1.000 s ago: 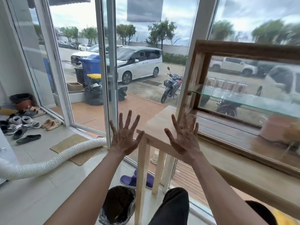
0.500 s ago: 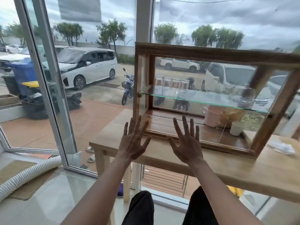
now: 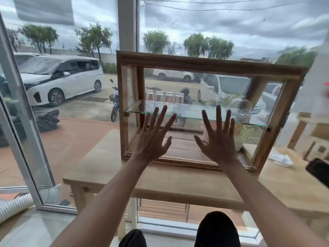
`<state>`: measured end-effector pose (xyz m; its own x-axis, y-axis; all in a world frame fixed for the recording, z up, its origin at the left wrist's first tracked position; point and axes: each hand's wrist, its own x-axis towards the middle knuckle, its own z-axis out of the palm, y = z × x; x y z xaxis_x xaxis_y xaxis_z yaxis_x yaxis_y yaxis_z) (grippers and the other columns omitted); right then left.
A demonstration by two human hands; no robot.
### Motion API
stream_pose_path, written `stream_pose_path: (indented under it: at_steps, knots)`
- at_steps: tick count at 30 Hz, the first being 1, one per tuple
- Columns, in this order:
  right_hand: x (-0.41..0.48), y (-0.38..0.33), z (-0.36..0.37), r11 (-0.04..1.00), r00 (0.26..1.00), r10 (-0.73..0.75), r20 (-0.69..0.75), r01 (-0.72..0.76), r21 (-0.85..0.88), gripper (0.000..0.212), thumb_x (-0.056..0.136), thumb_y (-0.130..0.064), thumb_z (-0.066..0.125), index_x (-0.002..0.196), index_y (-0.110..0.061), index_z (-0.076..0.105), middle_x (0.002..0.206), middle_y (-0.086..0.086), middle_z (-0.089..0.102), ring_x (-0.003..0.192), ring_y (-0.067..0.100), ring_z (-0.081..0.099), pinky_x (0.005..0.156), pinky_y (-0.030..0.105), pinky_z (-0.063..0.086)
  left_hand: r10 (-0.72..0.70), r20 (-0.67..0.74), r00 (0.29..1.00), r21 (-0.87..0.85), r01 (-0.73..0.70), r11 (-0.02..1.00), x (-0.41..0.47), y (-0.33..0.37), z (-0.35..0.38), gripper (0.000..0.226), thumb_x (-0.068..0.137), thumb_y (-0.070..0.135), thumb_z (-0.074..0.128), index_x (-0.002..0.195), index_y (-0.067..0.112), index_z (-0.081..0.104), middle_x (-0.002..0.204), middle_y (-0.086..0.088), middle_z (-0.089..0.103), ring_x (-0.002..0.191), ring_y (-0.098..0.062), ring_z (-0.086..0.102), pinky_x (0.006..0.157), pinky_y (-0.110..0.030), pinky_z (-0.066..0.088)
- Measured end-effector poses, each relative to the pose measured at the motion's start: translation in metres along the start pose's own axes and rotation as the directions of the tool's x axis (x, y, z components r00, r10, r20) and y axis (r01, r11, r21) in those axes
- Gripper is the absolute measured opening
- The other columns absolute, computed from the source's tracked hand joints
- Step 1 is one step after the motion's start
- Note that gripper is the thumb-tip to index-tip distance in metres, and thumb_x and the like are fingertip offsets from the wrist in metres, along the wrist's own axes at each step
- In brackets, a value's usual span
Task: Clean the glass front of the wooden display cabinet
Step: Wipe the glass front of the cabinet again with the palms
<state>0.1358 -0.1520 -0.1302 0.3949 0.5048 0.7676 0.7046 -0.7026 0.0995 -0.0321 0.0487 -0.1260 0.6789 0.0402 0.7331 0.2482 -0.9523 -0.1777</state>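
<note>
The wooden display cabinet (image 3: 210,65) stands on a light wooden table (image 3: 170,182) against a big window. Its glass front (image 3: 194,82) shows a glass shelf (image 3: 192,117) with several jars (image 3: 164,98); a pale mug and a plant stand inside, lower right. My left hand (image 3: 154,138) and my right hand (image 3: 218,139) are held up in front of the glass, backs toward me, fingers spread, both empty. Whether they touch the glass I cannot tell.
A crumpled white cloth or tissue (image 3: 281,158) lies on the table right of the cabinet. A dark phone (image 3: 318,171) sits at the right edge. A white ribbed hose (image 3: 14,206) lies on the floor at left. My knees (image 3: 217,227) are below the table's edge.
The view has swung right, from the sliding door and shoes to the cabinet, now centred. Both hands stayed raised and spread and now sit in front of the cabinet's glass.
</note>
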Motion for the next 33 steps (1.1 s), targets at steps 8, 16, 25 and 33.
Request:
stream_pose_path:
  at_steps: [8,16,25,33]
  knots:
    - [0.014,0.030,0.005,1.000,0.997,-0.024,-0.076,0.024,0.009,0.095,0.089,-0.077,0.043,0.165,-0.030,0.008,0.173,0.014,-0.008,0.158,0.044,-0.010,0.125,0.066,0.011,-0.006,-0.104,0.995,-0.052,0.001,0.999,0.036,0.000,0.029,0.088,0.092,0.056,0.052,0.164,0.022,0.013,0.171,-0.015,-0.001,0.158,-0.036,-0.004,0.126,-0.059,0.007]
    - [0.019,0.029,0.021,1.000,0.991,-0.016,-0.133,0.017,0.005,0.101,0.086,-0.076,0.051,0.165,-0.029,0.009,0.173,0.016,-0.009,0.157,0.046,-0.011,0.125,0.064,0.003,-0.091,-0.226,0.970,-0.112,0.067,0.991,0.045,0.010,0.061,0.090,0.092,0.059,0.054,0.164,0.023,0.013,0.172,-0.015,-0.005,0.158,-0.039,-0.004,0.128,-0.052,0.002]
    - [0.022,0.033,0.025,0.997,0.984,-0.040,-0.174,0.051,0.058,0.101,0.087,-0.072,0.056,0.165,-0.027,0.010,0.173,0.017,-0.010,0.157,0.047,-0.012,0.125,0.056,-0.003,-0.089,-0.269,0.959,-0.114,0.060,0.992,0.048,0.004,0.070,0.086,0.094,0.062,0.052,0.163,0.026,0.015,0.172,-0.012,-0.004,0.158,-0.037,-0.003,0.127,-0.055,-0.002]
    - [0.022,0.030,0.026,0.994,0.985,-0.050,-0.166,0.066,0.091,0.102,0.087,-0.068,0.058,0.165,-0.025,0.009,0.171,0.020,-0.013,0.157,0.047,-0.013,0.126,0.062,0.003,-0.068,-0.248,0.966,-0.102,0.044,0.994,0.045,-0.001,0.065,0.085,0.095,0.063,0.053,0.163,0.027,0.018,0.172,-0.011,-0.002,0.159,-0.033,-0.002,0.128,-0.052,0.003]
